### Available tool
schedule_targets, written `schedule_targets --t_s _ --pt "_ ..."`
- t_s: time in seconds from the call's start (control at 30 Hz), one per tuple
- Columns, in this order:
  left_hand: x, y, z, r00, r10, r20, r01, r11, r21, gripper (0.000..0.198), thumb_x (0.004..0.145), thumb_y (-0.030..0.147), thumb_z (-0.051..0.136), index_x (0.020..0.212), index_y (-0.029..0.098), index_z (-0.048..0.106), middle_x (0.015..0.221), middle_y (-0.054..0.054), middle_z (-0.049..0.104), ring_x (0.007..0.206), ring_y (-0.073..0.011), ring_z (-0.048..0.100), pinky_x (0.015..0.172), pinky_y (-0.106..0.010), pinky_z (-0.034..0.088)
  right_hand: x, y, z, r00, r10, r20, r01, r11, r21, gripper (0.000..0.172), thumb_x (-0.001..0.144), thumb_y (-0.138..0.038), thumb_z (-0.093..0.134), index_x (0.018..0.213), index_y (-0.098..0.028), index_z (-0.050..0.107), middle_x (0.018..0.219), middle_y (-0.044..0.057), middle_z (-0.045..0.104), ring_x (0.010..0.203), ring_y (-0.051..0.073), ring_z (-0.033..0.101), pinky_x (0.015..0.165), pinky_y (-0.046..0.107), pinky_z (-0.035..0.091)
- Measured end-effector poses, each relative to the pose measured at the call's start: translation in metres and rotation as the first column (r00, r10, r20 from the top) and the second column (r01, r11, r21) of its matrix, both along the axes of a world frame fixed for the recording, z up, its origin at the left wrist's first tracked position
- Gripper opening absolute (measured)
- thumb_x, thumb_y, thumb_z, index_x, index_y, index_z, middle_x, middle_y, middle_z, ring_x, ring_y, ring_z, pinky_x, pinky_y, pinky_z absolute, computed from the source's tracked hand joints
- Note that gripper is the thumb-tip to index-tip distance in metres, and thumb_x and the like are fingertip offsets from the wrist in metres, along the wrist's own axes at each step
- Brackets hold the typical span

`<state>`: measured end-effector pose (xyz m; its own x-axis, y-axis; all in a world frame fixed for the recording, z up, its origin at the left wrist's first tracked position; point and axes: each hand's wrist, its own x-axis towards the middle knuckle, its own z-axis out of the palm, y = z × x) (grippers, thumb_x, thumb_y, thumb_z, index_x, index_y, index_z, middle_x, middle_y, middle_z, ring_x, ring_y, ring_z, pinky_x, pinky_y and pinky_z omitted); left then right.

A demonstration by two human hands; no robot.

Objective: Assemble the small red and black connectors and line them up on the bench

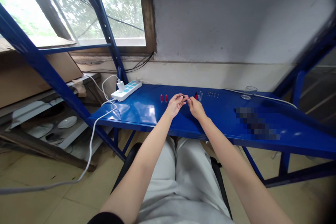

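My left hand [175, 104] and my right hand [195, 106] meet over the blue metal table [147, 108], fingertips pinched together on a small part that I cannot make out. Two small red pieces [163, 98] stand upright just left of my left hand. A small red and dark piece with clear parts [198, 95] lies just beyond my right hand. A row of tiny dark parts [213, 94] sits further right.
A white power strip [126, 90] with a plugged charger and white cable lies at the table's back left. A clear glass dish [249, 92] stands at the back right. Blue shelf struts, cardboard and plates are on the left. My legs are on a chair below.
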<state>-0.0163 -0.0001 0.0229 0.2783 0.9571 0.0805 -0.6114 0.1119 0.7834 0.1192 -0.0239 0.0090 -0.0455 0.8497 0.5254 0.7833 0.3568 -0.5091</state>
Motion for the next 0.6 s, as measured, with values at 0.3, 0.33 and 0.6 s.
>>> schedule_targets --t_s 0.3,0.33,0.6 --pt "0.0005 0.0004 -0.0015 0.998 0.008 0.059 -0.01 0.999 0.045 0.007 0.081 0.009 0.055 0.087 0.013 0.056 0.095 -0.008 0.067 0.101 -0.0176 0.063 0.086 -0.027 0.051 0.0005 0.0008 0.0009 0.999 -0.014 -0.03 0.016 0.997 0.073 0.033 0.091 -0.043 0.031 0.089 -0.021 0.055 0.081 0.005 0.063 0.069 0.016 0.056 0.064 0.024 0.038" --pt "0.0006 0.0006 -0.0017 0.998 0.012 0.065 -0.014 0.999 0.04 0.008 0.081 0.009 0.056 0.087 0.013 0.056 0.095 -0.009 0.067 0.101 -0.0179 0.062 0.087 -0.028 0.051 0.0003 0.0007 0.001 0.999 -0.013 -0.031 0.016 0.996 0.082 0.033 0.091 -0.043 0.032 0.089 -0.02 0.055 0.08 0.005 0.063 0.068 0.016 0.056 0.064 0.024 0.038" --pt "0.0004 0.0036 -0.0048 0.996 0.005 0.093 -0.01 0.998 0.062 0.009 0.081 0.008 0.054 0.088 0.013 0.057 0.094 -0.008 0.068 0.1 -0.0171 0.063 0.09 -0.029 0.05 0.0019 0.0008 0.0015 1.0 0.002 -0.03 0.002 0.989 0.147 0.033 0.09 -0.044 0.034 0.088 -0.02 0.056 0.08 0.005 0.063 0.069 0.016 0.056 0.065 0.023 0.039"
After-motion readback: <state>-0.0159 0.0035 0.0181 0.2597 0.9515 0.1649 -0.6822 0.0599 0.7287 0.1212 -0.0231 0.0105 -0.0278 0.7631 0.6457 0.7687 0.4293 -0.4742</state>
